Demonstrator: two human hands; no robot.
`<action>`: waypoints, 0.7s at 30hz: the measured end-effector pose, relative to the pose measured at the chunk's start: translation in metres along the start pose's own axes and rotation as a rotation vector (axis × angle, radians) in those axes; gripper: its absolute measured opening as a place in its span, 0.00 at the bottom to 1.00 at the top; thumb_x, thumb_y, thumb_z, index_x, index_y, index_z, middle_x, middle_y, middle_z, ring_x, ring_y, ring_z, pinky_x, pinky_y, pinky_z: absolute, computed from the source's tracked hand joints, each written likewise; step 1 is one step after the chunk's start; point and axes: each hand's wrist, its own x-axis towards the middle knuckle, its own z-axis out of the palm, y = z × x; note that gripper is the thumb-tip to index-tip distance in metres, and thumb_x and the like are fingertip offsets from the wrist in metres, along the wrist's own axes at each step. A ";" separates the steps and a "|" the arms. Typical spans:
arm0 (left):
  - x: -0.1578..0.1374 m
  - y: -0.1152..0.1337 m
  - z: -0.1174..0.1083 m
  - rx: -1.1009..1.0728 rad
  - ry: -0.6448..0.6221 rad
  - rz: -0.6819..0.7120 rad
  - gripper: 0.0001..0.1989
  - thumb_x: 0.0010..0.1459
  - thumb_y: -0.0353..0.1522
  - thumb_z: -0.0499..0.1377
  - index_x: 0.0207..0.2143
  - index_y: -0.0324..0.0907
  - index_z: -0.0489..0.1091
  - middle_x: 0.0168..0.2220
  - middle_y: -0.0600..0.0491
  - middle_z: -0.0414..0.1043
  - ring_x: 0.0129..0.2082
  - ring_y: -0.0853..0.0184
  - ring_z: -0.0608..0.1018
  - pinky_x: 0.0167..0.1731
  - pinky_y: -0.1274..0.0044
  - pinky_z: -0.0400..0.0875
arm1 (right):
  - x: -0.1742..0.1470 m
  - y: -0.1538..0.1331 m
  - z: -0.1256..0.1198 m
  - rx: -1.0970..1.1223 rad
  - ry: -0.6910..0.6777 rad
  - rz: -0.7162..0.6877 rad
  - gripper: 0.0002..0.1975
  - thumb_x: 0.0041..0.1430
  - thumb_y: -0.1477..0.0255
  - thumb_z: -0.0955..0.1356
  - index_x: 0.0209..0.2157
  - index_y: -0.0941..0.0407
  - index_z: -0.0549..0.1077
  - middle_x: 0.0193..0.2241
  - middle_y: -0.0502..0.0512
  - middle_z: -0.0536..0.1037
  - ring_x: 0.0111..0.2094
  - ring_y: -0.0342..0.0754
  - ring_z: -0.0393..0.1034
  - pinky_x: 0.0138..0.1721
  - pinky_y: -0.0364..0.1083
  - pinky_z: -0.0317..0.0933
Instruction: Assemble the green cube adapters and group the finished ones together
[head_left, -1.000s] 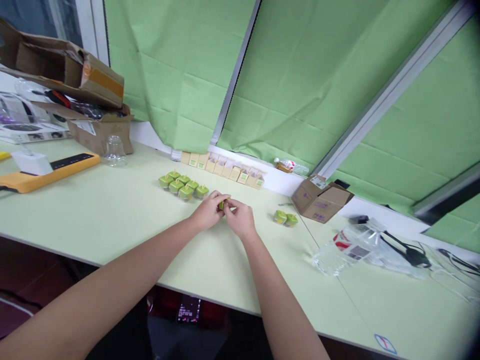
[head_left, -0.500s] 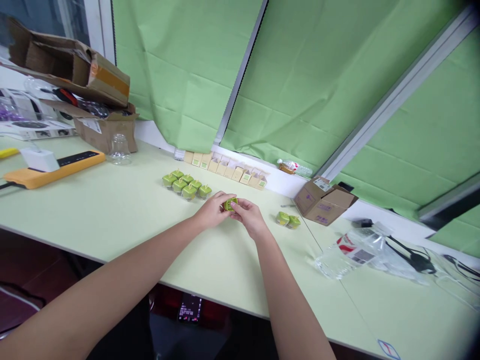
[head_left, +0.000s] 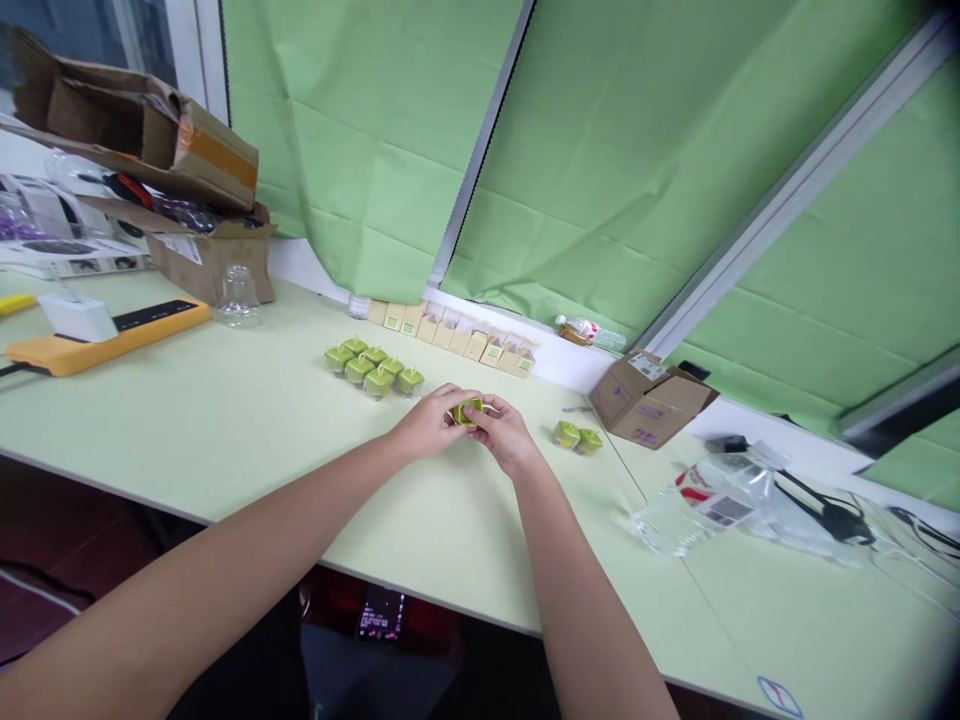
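Observation:
Between both hands, above the pale table (head_left: 300,440), is a small square green-topped cup (head_left: 468,410). My left hand (head_left: 427,425) is closed around its left side. My right hand (head_left: 506,437) grips the right side, with the thumb on the green top. Fingers cover most of the cup's lower part. Left of my hands, several similar green-topped cups (head_left: 379,381) with clear bases and small pale loops stand grouped. Two more green-topped cups (head_left: 567,434) sit to the right of my right hand.
Along the wall stands a row of small tan boxes (head_left: 450,330). A cardboard box (head_left: 652,400) and a clear bottle (head_left: 701,505) are at right. An orange power strip (head_left: 161,325), a clear jar (head_left: 240,298) and a stacked open carton (head_left: 214,155) occupy the left.
The held cup has shifted slightly right, its green top tilted a little differently, with my right thumb now further over it. The cups on the table stay put.

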 end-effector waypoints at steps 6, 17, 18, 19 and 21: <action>0.000 0.002 0.001 -0.007 0.003 0.000 0.26 0.52 0.23 0.58 0.54 0.46 0.69 0.46 0.48 0.69 0.42 0.65 0.74 0.35 0.77 0.74 | -0.001 -0.002 0.004 -0.018 0.012 -0.048 0.20 0.36 0.66 0.79 0.30 0.56 0.70 0.23 0.48 0.76 0.21 0.41 0.67 0.24 0.41 0.60; 0.005 0.000 -0.001 -0.463 0.017 -0.366 0.22 0.51 0.30 0.60 0.51 0.40 0.70 0.46 0.46 0.71 0.33 0.68 0.76 0.32 0.75 0.73 | -0.004 -0.008 -0.004 0.108 -0.042 0.044 0.19 0.39 0.69 0.78 0.32 0.54 0.69 0.27 0.48 0.78 0.27 0.43 0.73 0.29 0.42 0.66; 0.006 0.000 -0.002 -0.559 -0.007 -0.434 0.19 0.52 0.31 0.60 0.47 0.39 0.72 0.42 0.46 0.73 0.32 0.68 0.76 0.32 0.75 0.72 | -0.005 -0.009 -0.005 0.120 -0.077 0.050 0.18 0.40 0.69 0.78 0.33 0.53 0.70 0.28 0.48 0.78 0.28 0.44 0.73 0.29 0.42 0.67; 0.007 0.000 -0.003 -0.632 -0.030 -0.485 0.15 0.52 0.33 0.61 0.43 0.38 0.74 0.39 0.47 0.73 0.32 0.68 0.76 0.32 0.75 0.72 | -0.006 -0.010 -0.006 0.128 -0.108 0.050 0.18 0.41 0.69 0.78 0.33 0.53 0.70 0.28 0.49 0.78 0.28 0.44 0.74 0.29 0.42 0.67; 0.007 0.000 -0.005 -0.714 -0.057 -0.547 0.13 0.52 0.36 0.64 0.38 0.38 0.76 0.34 0.48 0.74 0.33 0.68 0.76 0.34 0.76 0.71 | -0.007 -0.011 -0.005 0.138 -0.138 0.036 0.17 0.43 0.69 0.77 0.34 0.53 0.71 0.29 0.49 0.78 0.28 0.44 0.74 0.30 0.42 0.68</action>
